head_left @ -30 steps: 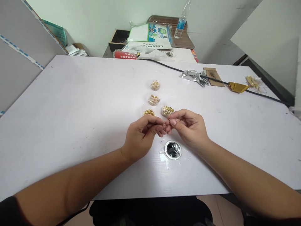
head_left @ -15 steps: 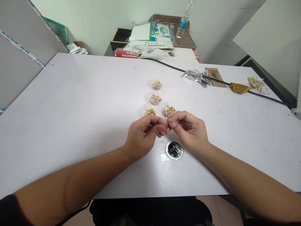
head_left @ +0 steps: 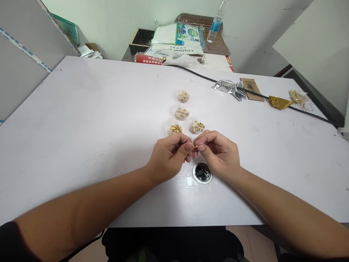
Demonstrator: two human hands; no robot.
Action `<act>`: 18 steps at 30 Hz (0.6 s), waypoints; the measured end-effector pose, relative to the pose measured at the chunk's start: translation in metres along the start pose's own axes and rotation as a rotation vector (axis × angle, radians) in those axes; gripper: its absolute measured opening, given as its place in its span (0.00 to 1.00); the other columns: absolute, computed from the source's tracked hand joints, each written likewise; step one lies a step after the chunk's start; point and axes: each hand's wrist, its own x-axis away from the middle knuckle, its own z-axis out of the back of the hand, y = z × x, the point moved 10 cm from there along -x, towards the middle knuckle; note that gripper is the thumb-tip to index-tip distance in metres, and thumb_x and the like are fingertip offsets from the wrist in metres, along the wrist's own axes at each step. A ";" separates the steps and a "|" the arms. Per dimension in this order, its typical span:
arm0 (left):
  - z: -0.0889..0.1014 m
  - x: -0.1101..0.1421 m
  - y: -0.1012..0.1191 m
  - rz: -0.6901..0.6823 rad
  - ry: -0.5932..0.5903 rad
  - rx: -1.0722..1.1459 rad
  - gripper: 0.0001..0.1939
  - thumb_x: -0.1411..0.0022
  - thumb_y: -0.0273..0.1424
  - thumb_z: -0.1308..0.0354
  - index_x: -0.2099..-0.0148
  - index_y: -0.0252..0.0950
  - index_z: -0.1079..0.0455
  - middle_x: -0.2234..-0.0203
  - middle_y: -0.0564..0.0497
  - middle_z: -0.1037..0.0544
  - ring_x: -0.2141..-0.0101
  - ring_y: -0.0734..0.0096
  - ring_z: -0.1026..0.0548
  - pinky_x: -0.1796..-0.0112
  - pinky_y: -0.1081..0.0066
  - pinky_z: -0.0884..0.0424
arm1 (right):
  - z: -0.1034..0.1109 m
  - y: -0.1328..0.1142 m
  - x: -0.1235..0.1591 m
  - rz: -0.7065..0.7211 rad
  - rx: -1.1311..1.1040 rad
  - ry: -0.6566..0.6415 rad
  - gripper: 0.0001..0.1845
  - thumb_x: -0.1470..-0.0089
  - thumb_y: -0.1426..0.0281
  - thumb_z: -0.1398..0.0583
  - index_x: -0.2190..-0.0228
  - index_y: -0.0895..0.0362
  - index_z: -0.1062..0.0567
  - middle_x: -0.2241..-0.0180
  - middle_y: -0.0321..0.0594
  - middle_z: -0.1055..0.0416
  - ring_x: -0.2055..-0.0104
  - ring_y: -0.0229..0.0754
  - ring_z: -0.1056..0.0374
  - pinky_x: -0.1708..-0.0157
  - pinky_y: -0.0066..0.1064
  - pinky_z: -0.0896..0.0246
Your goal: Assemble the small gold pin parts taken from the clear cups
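Note:
My left hand (head_left: pixel 169 154) and my right hand (head_left: pixel 221 151) meet over the white table, fingers pinched together. Between the fingertips shows a tiny gold-coloured piece (head_left: pixel 195 146), mostly covered, so its kind cannot be made out. Both hands appear to grip it, one from each side. Just beyond them stand small clear cups of gold pieces: one near the left fingers (head_left: pixel 175 128), one near the right (head_left: pixel 197 127), one farther back (head_left: pixel 181 113) and the farthest (head_left: pixel 183 96). Below the fingertips, a round grommet (head_left: pixel 202 173) with a dark centre is set in the table.
A black cable (head_left: pixel 196 75) crosses the table's back right, by a silver foil packet (head_left: pixel 230 89), a cardboard piece (head_left: pixel 252 89), a gold packet (head_left: pixel 280 102) and a clear bag (head_left: pixel 299 97). Behind the table are a water bottle (head_left: pixel 215 27) and a black box (head_left: pixel 141 40).
The fingertips have come closer together, and more of the gold piece shows between them. The whole view has shifted slightly. The cups stay in place on the table.

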 end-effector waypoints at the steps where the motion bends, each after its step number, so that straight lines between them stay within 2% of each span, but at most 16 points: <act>1: -0.001 0.000 0.000 -0.002 -0.007 0.003 0.14 0.31 0.37 0.45 0.68 0.33 0.34 0.78 0.51 0.25 0.78 0.79 0.28 0.75 0.77 0.27 | 0.000 0.000 0.000 0.004 -0.003 -0.002 0.03 0.38 0.73 0.40 0.67 0.57 0.28 0.73 0.36 0.29 0.74 0.35 0.29 0.74 0.28 0.27; 6: -0.004 0.000 0.000 0.006 -0.043 0.035 0.15 0.31 0.37 0.46 0.68 0.33 0.34 0.77 0.51 0.25 0.77 0.78 0.27 0.75 0.76 0.27 | -0.001 -0.004 0.000 0.034 -0.004 0.001 0.04 0.37 0.72 0.40 0.67 0.56 0.29 0.75 0.35 0.30 0.75 0.35 0.30 0.76 0.28 0.29; 10: -0.003 -0.001 -0.002 0.031 -0.033 0.026 0.17 0.30 0.40 0.48 0.69 0.34 0.35 0.78 0.51 0.25 0.76 0.77 0.27 0.75 0.75 0.27 | -0.001 -0.005 0.000 0.044 0.034 0.015 0.05 0.37 0.70 0.40 0.67 0.56 0.29 0.74 0.36 0.30 0.75 0.35 0.31 0.76 0.29 0.30; 18: -0.004 0.000 -0.002 0.020 -0.035 0.036 0.16 0.30 0.39 0.48 0.68 0.34 0.35 0.77 0.51 0.25 0.76 0.78 0.26 0.74 0.76 0.26 | -0.005 -0.008 -0.001 0.060 0.016 0.001 0.05 0.36 0.72 0.42 0.67 0.55 0.30 0.74 0.35 0.32 0.75 0.34 0.31 0.77 0.28 0.28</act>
